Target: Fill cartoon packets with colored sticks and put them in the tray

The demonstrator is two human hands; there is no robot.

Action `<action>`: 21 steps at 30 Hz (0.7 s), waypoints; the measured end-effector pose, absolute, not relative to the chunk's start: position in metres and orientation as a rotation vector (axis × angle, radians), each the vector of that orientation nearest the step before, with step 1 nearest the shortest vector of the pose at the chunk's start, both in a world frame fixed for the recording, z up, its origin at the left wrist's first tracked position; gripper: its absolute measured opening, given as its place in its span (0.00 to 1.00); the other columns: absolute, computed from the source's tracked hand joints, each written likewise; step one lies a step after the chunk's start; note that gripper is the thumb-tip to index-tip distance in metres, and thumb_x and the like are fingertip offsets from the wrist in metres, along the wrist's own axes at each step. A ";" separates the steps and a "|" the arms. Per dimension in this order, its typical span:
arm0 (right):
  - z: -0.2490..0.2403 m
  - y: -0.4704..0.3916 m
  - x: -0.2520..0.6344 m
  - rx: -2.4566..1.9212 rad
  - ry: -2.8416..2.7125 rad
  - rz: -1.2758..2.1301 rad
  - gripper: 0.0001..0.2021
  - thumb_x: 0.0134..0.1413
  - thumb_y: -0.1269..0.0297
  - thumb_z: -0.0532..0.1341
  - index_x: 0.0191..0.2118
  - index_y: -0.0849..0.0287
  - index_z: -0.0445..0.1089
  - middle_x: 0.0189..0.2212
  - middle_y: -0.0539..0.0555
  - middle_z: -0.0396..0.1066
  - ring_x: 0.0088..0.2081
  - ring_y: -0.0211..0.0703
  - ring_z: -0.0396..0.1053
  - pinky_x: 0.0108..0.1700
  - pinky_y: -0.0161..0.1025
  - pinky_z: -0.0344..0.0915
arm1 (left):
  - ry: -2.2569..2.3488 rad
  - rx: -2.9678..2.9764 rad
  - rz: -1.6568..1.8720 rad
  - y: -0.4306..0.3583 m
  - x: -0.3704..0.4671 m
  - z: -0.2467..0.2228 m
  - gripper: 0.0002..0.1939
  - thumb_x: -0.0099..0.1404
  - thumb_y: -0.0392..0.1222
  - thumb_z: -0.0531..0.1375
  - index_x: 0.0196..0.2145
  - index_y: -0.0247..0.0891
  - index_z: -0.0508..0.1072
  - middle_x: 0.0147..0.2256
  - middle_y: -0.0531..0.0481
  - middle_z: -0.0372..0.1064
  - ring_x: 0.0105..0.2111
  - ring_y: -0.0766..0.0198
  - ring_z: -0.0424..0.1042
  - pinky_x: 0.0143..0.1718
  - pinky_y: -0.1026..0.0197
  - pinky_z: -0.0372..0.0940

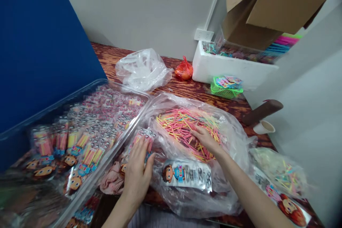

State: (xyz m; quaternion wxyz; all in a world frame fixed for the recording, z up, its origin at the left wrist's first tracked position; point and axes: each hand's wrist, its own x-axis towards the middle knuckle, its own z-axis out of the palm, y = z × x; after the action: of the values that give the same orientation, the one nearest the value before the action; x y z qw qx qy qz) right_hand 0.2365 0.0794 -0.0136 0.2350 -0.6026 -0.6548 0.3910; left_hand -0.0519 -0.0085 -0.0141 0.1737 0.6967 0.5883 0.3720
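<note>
My left hand (139, 169) lies with fingers stretched out over a filled packet (144, 135) of coloured sticks, its thumb apart; the packet's lower part is hidden under the palm. Inside a large clear plastic bag (235, 146) is a loose heap of thin pink, yellow and blue sticks (173, 124). At the heap, my right hand (204, 139) has its fingers pinched around a few pink sticks (190, 124). Between my forearms, a flat silver packet (187, 175) printed with a cartoon figure and "Stick" rests on the bag's near side.
A clear tub (136, 121) of filled packets stands at left. Behind are a crumpled plastic bag (144, 69), a red bag of orange fruit (184, 69), a green basket (227, 89) and a white foam box (229, 67). A paper cup (264, 127) and another stick bag (280, 167) are at right.
</note>
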 end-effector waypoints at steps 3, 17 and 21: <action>-0.006 0.063 0.236 -1.570 -1.666 1.365 0.17 0.56 0.47 0.51 0.26 0.55 0.58 0.19 0.46 0.60 0.19 0.35 0.58 0.23 0.34 0.58 | 1.485 1.802 1.045 0.003 -0.024 -0.009 0.23 0.69 0.46 0.54 0.61 0.43 0.63 0.62 0.44 0.60 0.63 0.54 0.58 0.63 0.44 0.54; -0.009 0.020 0.207 -1.213 -1.110 1.911 0.17 0.44 0.53 0.70 0.28 0.59 0.65 0.18 0.42 0.64 0.18 0.29 0.58 0.21 0.29 0.52 | 1.058 1.719 1.050 0.024 0.054 -0.011 0.21 0.73 0.44 0.48 0.60 0.41 0.63 0.58 0.43 0.65 0.56 0.58 0.66 0.58 0.52 0.60; 0.003 0.029 0.216 -1.264 -0.921 1.626 0.17 0.42 0.54 0.71 0.27 0.59 0.66 0.19 0.44 0.66 0.18 0.29 0.58 0.21 0.29 0.52 | 1.146 1.574 1.128 0.021 0.050 -0.012 0.24 0.71 0.46 0.50 0.63 0.41 0.58 0.61 0.42 0.61 0.57 0.59 0.65 0.58 0.53 0.59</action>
State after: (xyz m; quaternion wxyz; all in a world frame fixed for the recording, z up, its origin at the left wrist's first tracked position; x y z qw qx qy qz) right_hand 0.2160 0.0292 0.0032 0.4286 -0.5061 -0.3688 0.6513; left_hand 0.0501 0.0208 -0.0121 0.4312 0.6312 0.4594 0.4523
